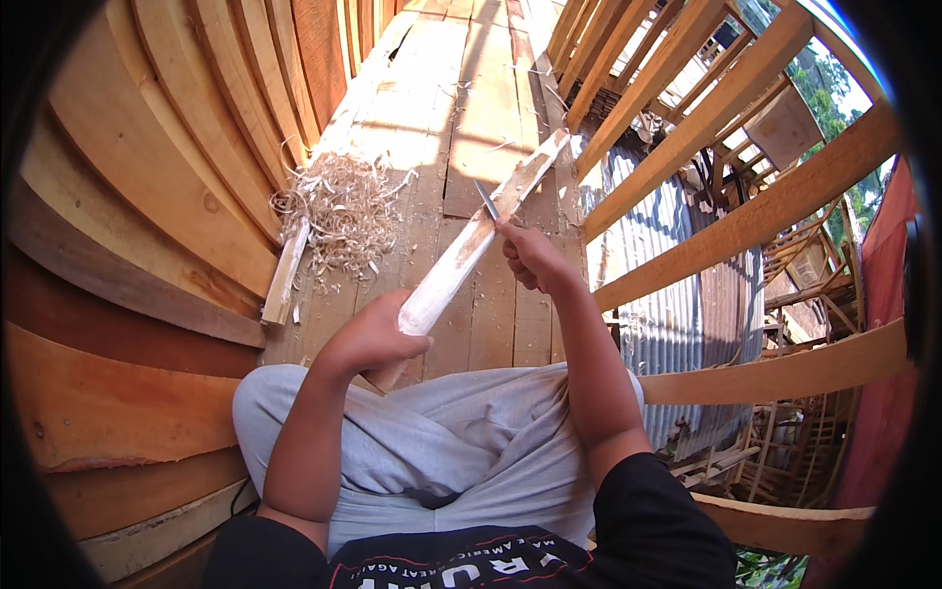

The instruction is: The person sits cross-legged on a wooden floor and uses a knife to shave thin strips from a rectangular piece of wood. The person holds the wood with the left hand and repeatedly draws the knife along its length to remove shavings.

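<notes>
My left hand [373,336] is wrapped round the near end of a long piece of wood [453,267], pale where its surface is bare and browner toward the far end. The wood slants away from my lap to the upper right. In my right hand [535,257], closed in a fist, is a knife [487,200]. Its blade lies across the wood beyond the middle, pointing up and left. The fist hides the knife's handle.
Curly wood shavings [345,211] lie heaped on the plank floor [422,211] at the left, beside a short wood offcut [287,273]. Upright boards [147,147] wall the left side. Wooden railing slats [726,231] stand at the right, with corrugated metal sheets [716,304] below.
</notes>
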{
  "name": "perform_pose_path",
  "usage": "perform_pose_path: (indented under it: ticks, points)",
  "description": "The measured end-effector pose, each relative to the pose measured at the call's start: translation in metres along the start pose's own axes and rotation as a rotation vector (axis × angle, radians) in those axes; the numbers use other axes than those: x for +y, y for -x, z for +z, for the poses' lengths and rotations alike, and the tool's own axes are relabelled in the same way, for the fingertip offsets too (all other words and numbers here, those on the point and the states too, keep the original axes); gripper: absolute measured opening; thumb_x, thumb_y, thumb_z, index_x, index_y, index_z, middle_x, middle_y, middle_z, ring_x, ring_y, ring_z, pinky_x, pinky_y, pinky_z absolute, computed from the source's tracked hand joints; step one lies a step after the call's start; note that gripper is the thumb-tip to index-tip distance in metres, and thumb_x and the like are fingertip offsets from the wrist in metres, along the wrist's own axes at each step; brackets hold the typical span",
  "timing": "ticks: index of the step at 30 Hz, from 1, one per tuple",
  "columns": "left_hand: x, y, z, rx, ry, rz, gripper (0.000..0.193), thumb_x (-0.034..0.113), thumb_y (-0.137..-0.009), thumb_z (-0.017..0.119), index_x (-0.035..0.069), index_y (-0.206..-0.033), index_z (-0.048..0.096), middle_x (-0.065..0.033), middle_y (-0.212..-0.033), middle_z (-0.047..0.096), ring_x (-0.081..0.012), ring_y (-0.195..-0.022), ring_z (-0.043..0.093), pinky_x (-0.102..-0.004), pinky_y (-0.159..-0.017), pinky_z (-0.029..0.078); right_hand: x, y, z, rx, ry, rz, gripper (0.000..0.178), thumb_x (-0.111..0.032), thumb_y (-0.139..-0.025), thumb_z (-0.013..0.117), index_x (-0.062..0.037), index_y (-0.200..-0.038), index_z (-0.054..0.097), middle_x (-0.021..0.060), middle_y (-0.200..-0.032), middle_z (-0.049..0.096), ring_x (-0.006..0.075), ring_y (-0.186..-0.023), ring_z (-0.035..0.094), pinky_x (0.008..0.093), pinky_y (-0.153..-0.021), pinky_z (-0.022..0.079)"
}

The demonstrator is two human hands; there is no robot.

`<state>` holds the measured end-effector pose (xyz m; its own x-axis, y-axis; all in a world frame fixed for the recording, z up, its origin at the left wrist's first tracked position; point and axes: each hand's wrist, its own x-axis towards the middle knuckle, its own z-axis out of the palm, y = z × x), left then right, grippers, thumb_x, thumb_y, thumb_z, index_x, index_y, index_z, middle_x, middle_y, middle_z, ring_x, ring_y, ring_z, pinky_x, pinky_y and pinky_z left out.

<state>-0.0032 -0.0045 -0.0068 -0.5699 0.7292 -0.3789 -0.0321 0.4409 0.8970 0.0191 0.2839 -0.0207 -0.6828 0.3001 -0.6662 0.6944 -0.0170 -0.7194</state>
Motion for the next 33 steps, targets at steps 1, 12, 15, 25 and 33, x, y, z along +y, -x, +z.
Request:
perform_pose_path:
  ticks: [1, 12, 15, 25, 33]
  points:
    - [0.000, 0.000, 0.000, -0.004, 0.009, 0.010, 0.059, 0.011, -0.073, 0.074, -0.005, -0.126, 0.052, -0.0126, -0.099, 0.065, -0.0190, -0.087, 0.064, -0.0329, -0.079, 0.052, 0.000, 0.000, -0.004, -0.055, -0.072, 0.018, 0.056, -0.056, -0.097, 0.047, -0.0177, -0.060, 0.030, -0.0074, -0.050, 0.025, 0.0077, -0.039, 0.017, 0.0292, -0.039, 0.013]
    - [0.004, 0.001, 0.000, -0.015, 0.048, -0.001, 0.055, 0.009, -0.074, 0.072, -0.005, -0.123, 0.053, -0.0116, -0.094, 0.065, -0.0160, -0.076, 0.064, -0.0322, -0.067, 0.054, 0.007, 0.003, 0.004, 0.191, 0.202, -0.104, 0.042, -0.041, -0.100, 0.040, -0.0108, -0.072, 0.044, -0.0008, -0.059, 0.039, 0.0100, -0.044, 0.030, 0.0308, -0.040, 0.024]
    - [0.004, 0.002, -0.001, -0.023, 0.062, -0.013, 0.054, 0.009, -0.074, 0.072, -0.005, -0.123, 0.053, -0.0115, -0.094, 0.065, -0.0160, -0.076, 0.063, -0.0322, -0.068, 0.054, 0.004, 0.006, 0.002, 0.157, 0.200, -0.100, 0.041, -0.039, -0.101, 0.041, -0.0049, -0.080, 0.049, 0.0026, -0.063, 0.046, 0.0120, -0.045, 0.037, 0.0327, -0.040, 0.031]
    - [0.004, 0.002, 0.000, -0.011, 0.037, -0.010, 0.058, 0.010, -0.073, 0.073, -0.005, -0.125, 0.053, -0.0119, -0.097, 0.065, -0.0171, -0.083, 0.063, -0.0323, -0.074, 0.053, 0.011, -0.003, 0.008, 0.243, 0.396, -0.194, 0.053, -0.043, -0.100, 0.041, 0.0031, -0.085, 0.062, 0.0139, -0.071, 0.060, 0.0250, -0.061, 0.058, 0.0403, -0.058, 0.046]
    - [-0.001, 0.000, 0.000, 0.018, -0.021, 0.022, 0.057, 0.013, -0.072, 0.073, -0.005, -0.123, 0.054, -0.0151, -0.099, 0.066, -0.0209, -0.086, 0.064, -0.0339, -0.078, 0.053, 0.008, -0.002, 0.013, 0.286, 0.560, -0.246, 0.064, -0.054, -0.096, 0.044, 0.0052, -0.083, 0.064, 0.0192, -0.076, 0.064, 0.0313, -0.070, 0.063, 0.0436, -0.066, 0.048]
